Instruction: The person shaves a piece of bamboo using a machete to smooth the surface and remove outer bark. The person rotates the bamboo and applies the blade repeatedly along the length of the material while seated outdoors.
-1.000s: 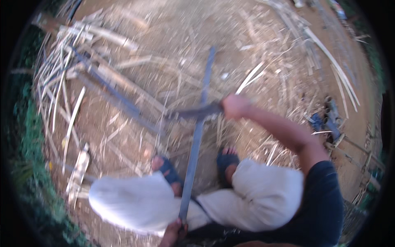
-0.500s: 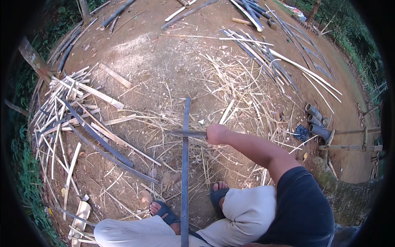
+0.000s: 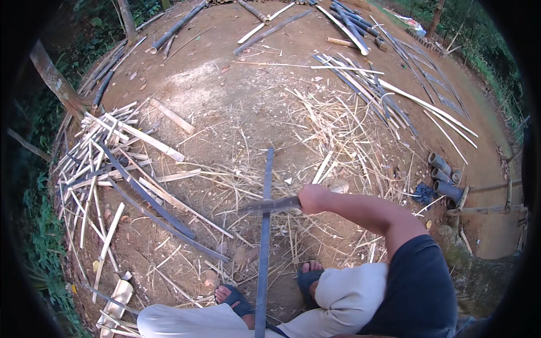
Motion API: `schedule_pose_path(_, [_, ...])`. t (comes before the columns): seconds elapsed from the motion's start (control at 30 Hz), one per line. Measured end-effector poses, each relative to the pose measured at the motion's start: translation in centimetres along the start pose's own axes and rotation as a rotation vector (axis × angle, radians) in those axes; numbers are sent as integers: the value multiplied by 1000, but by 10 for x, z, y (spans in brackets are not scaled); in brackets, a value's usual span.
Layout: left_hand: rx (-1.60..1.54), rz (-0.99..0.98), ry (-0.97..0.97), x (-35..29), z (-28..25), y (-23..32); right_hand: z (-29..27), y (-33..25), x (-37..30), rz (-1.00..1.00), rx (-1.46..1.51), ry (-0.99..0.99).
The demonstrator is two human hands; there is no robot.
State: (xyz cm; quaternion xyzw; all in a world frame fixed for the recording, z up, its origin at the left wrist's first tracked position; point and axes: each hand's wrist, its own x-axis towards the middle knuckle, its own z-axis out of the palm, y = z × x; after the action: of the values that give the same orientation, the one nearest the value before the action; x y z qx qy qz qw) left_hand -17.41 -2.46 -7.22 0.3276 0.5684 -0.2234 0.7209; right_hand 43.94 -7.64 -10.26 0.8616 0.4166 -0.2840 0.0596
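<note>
My right hand point(image 3: 314, 199) is closed around the handle of a machete point(image 3: 282, 203), its dark blade pointing left. The blade lies across a long dark bamboo strip point(image 3: 263, 265), meeting it in the upper part; the blade is somewhat blurred. The strip runs from the lower edge of the view, between my two sandalled feet, up to a free end above the blade. My left hand is out of view, and so is the strip's near end.
Split bamboo pieces point(image 3: 96, 163) are heaped on the left, with dark strips point(image 3: 152, 197) beside them. Thin shavings point(image 3: 332, 124) litter the ground ahead. Bamboo poles point(image 3: 349, 25) lie farther off. Short bamboo tubes point(image 3: 445, 174) lie at the right, near a tree trunk point(image 3: 484, 276).
The whole view has shifted, so the scene sits slightly lower and to the right. The machete still crosses the strip, its blade now turned to show a broader face.
</note>
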Motion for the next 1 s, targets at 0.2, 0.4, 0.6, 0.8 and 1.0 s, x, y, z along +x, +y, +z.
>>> schedule_pose_path(0.2, [191,-93,26,-48,39,91,37,7,4,110,116,39])
schedule_pose_path(0.4, [55,-108,-22,-71,47,107,14,4,-18,-27,-64,61])
schedule_pose_path(0.6, [-113,-177,-59,-70,47,108,19,18,16,262,163,91])
schedule_pose_path(0.8, [457,139,122,-84,55,114,17,-14,-12,-10,48,-49])
schedule_pose_path(1.0, [1713,369,590,-125,84,170,60,-32,-16,45,300,83])
